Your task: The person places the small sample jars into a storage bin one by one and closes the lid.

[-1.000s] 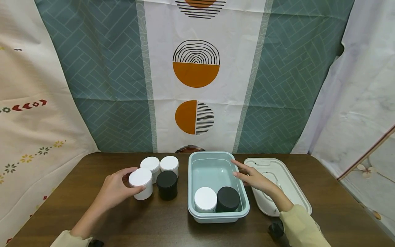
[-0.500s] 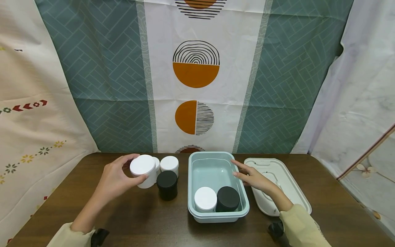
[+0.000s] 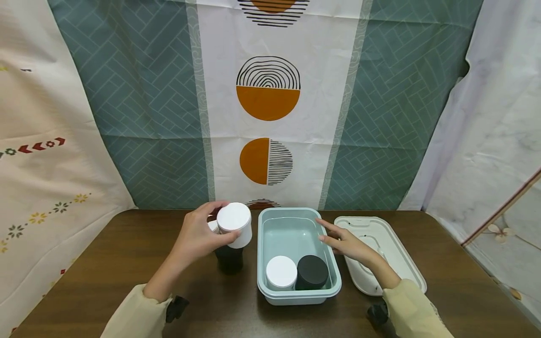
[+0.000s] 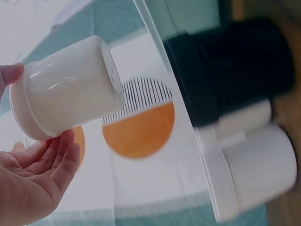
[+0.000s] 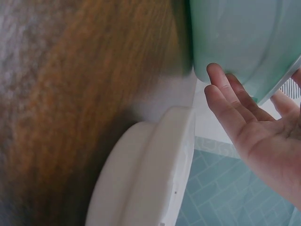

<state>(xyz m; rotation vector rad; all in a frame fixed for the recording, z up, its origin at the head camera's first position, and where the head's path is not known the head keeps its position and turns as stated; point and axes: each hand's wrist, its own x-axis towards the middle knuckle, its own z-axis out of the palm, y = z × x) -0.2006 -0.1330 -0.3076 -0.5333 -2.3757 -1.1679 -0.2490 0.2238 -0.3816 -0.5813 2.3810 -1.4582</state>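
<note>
A white lidded jar (image 3: 235,224) is pinched at its lid between the thumb and fingers of my left hand (image 3: 197,234). In the left wrist view the raised jar (image 4: 70,87) tilts, its base showing. Behind and below it stand a black jar (image 3: 229,260) and white jars (image 4: 261,172), partly hidden in the head view. My right hand (image 3: 352,245) rests with relaxed, spread fingers at the right rim of the light blue tub (image 3: 263,249). From the right wrist view, its fingers (image 5: 230,101) lie against the tub's outer wall (image 5: 235,42).
Inside the tub, a white jar (image 3: 281,272) and a black jar (image 3: 312,272) sit side by side at the near end. To the tub's right a white lid (image 3: 407,263) lies on the brown table (image 3: 203,310). A patterned curtain (image 3: 270,117) hangs along the back edge.
My left hand has lifted the white jar from the table and carried it right, over the black jar toward the tub. The right hand has stayed in place.
</note>
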